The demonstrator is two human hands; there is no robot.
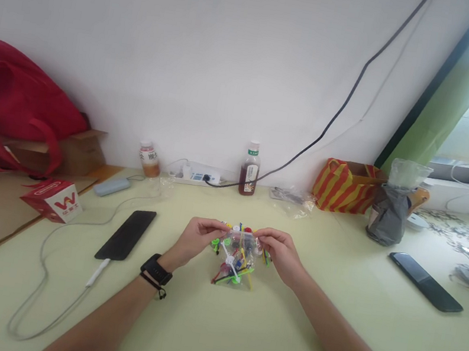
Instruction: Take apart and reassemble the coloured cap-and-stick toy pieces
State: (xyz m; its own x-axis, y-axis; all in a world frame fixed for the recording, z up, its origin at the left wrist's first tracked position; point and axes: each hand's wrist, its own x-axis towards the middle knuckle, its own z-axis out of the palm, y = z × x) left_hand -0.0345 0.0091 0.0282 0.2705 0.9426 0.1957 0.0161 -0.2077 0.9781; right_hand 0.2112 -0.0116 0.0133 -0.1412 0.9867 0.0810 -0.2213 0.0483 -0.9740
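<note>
Both my hands pinch the top edge of a clear zip bag (232, 265), one at each upper corner. Colourful small plastic parts, white, green, yellow and red, show through its film. My left hand (201, 240), with a black watch on the wrist, has its thumb and finger closed on the left corner. At the right corner, my right hand (282, 254) grips the same edge. Behind the bag, more small coloured parts (236, 228) lie on the table, partly hidden by the bag and my fingers.
A black phone (125, 235) on a charging cable lies left, another phone (425, 282) right. Along the wall stand a dark drink bottle (250, 169), a second bottle (149, 159), a power strip (198, 176) and a striped bag (343, 187). A red-white box (55, 199) sits far left.
</note>
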